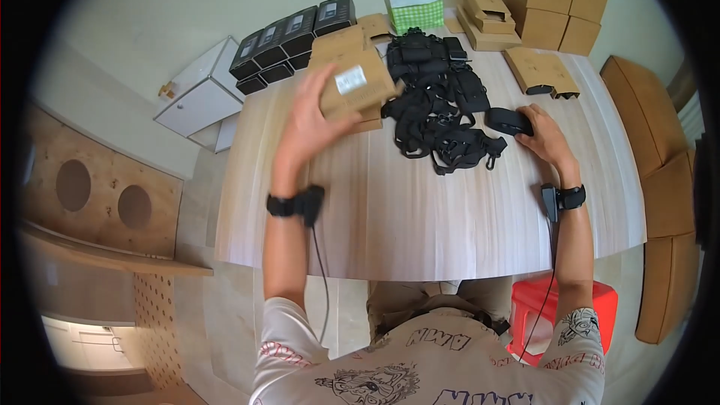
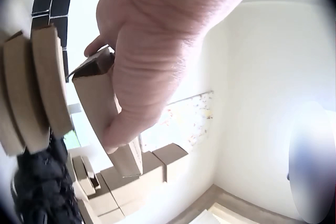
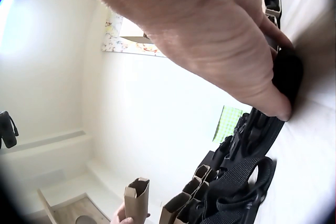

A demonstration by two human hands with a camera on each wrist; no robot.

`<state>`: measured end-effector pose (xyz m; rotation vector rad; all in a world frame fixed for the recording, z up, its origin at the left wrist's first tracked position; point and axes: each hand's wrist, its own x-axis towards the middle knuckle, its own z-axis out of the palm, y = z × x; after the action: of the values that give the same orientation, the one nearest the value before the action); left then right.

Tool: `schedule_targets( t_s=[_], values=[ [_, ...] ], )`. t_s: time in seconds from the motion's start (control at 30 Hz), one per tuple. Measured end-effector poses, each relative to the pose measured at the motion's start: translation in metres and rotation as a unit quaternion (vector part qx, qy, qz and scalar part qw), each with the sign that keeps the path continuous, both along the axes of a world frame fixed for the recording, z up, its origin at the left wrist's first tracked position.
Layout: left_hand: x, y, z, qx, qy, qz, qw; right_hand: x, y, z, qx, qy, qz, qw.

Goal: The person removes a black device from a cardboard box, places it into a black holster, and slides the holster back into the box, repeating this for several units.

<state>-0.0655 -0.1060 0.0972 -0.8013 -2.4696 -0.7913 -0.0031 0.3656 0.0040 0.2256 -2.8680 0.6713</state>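
Observation:
My left hand (image 1: 309,116) grips a flat brown cardboard box (image 1: 360,84) with a white label, raised over other brown boxes at the left of the table. In the left wrist view the thumb and fingers of that hand (image 2: 144,71) pinch the box (image 2: 97,95) by its sides. My right hand (image 1: 550,137) holds a black rounded case (image 1: 508,121) on the table, fingers and thumb around its right end; the right wrist view shows the hand (image 3: 247,56) on the case (image 3: 287,74). Beside it lies a heap of black straps (image 1: 442,131).
Black boxes (image 1: 289,34) are stacked at the back left. A green checked bin (image 1: 414,11) stands at the back middle. Brown cartons (image 1: 551,7) rise at the back right, with flat brown boxes (image 1: 540,71) in front. A red stool (image 1: 600,315) is below the table's edge.

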Motion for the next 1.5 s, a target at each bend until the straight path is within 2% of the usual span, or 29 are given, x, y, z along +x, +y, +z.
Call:
schedule_targets(
  t_s=[0.03, 0.1, 0.13, 0.2, 0.23, 0.4, 0.47, 0.53, 0.6, 0.63, 0.77, 0.83, 0.93, 1.0, 1.07, 1.1, 1.13, 1.17, 1.2, 1.23, 1.3, 1.33, 1.37, 1.4, 1.43, 1.5],
  values=[
    [-0.017, -0.006, 0.009, -0.001, 0.002, 0.002, 1.0, 0.0, 0.0, -0.001, 0.004, 0.005, -0.003, 1.0],
    [-0.054, -0.017, 0.029, 0.007, -0.091, -0.014, 0.996, -0.001, 0.0, -0.001, 0.004, 0.015, -0.006, 1.0],
    [-0.076, -0.022, 0.032, 0.004, -0.087, -0.013, 0.996, -0.002, 0.001, -0.002, 0.008, 0.013, -0.006, 1.0],
    [-0.118, -0.036, 0.017, -0.089, -0.049, -0.013, 0.995, -0.002, 0.003, -0.004, 0.01, 0.011, -0.004, 1.0],
    [-0.126, -0.04, 0.011, -0.087, -0.057, -0.003, 0.995, -0.002, 0.004, -0.004, 0.007, 0.008, -0.003, 1.0],
    [-0.116, -0.068, -0.023, -0.018, 0.011, 0.09, 0.996, -0.001, 0.002, -0.001, 0.004, 0.02, 0.006, 1.0],
    [-0.106, -0.08, -0.041, 0.136, -0.08, 0.151, 0.976, -0.002, 0.003, 0.0, 0.002, 0.003, 0.003, 1.0],
    [-0.105, -0.087, -0.06, 0.143, -0.085, 0.171, 0.971, -0.001, -0.002, 0.001, 0.001, 0.016, 0.003, 1.0],
    [-0.097, -0.079, -0.072, 0.235, -0.172, 0.145, 0.946, -0.001, -0.003, -0.001, -0.007, 0.022, -0.009, 1.0],
    [-0.098, -0.074, -0.074, 0.237, -0.17, 0.125, 0.948, -0.001, -0.003, -0.001, -0.008, 0.024, -0.007, 1.0],
    [-0.105, -0.052, -0.063, 0.221, -0.163, 0.144, 0.95, -0.001, 0.0, -0.005, -0.004, 0.03, -0.006, 1.0],
    [-0.125, -0.047, -0.06, 0.273, -0.161, 0.203, 0.927, -0.003, 0.001, -0.006, -0.001, 0.031, -0.005, 1.0],
    [-0.135, -0.046, -0.048, 0.321, -0.221, 0.165, 0.906, -0.001, 0.002, -0.004, 0.007, 0.025, -0.001, 1.0],
    [-0.133, -0.044, -0.046, 0.331, -0.222, 0.179, 0.899, 0.0, 0.001, -0.001, 0.008, 0.014, 0.004, 1.0],
    [-0.128, -0.043, -0.047, 0.34, -0.126, 0.145, 0.921, 0.002, 0.0, 0.005, -0.004, 0.002, 0.003, 1.0],
    [-0.124, -0.041, -0.045, 0.339, -0.126, 0.143, 0.922, 0.004, 0.0, 0.006, -0.016, -0.01, 0.001, 1.0],
    [-0.117, -0.04, -0.04, 0.394, -0.121, 0.091, 0.906, 0.003, 0.002, 0.003, -0.017, -0.01, -0.002, 1.0],
    [-0.109, -0.037, -0.038, 0.449, -0.116, 0.039, 0.885, 0.002, 0.004, -0.003, -0.002, 0.048, 0.001, 0.999],
    [-0.098, -0.033, -0.033, 0.449, -0.117, 0.037, 0.885, 0.002, 0.006, -0.006, 0.014, 0.107, 0.002, 0.994],
    [-0.085, -0.027, -0.026, 0.436, -0.108, 0.008, 0.893, 0.003, 0.0, 0.001, 0.015, 0.107, 0.0, 0.994],
    [-0.05, -0.004, -0.015, 0.431, -0.102, -0.043, 0.895, 0.008, -0.029, 0.026, -0.095, 0.163, -0.001, 0.982],
    [-0.032, 0.011, -0.014, 0.433, -0.108, -0.047, 0.894, 0.011, -0.041, 0.032, -0.18, 0.119, 0.03, 0.976],
    [-0.015, 0.025, -0.016, 0.423, -0.146, -0.09, 0.89, 0.015, -0.054, 0.03, -0.278, 0.087, 0.089, 0.952],
    [0.0, 0.039, -0.018, 0.413, -0.183, -0.135, 0.882, 0.017, -0.067, 0.023, -0.373, 0.056, 0.146, 0.915],
    [0.016, 0.055, -0.02, 0.414, -0.191, -0.141, 0.879, 0.021, -0.079, 0.017, -0.44, 0.027, 0.189, 0.877],
    [0.041, 0.083, -0.029, 0.399, -0.271, -0.189, 0.855, 0.02, -0.096, -0.008, -0.541, 0.002, 0.262, 0.799]
  ],
)
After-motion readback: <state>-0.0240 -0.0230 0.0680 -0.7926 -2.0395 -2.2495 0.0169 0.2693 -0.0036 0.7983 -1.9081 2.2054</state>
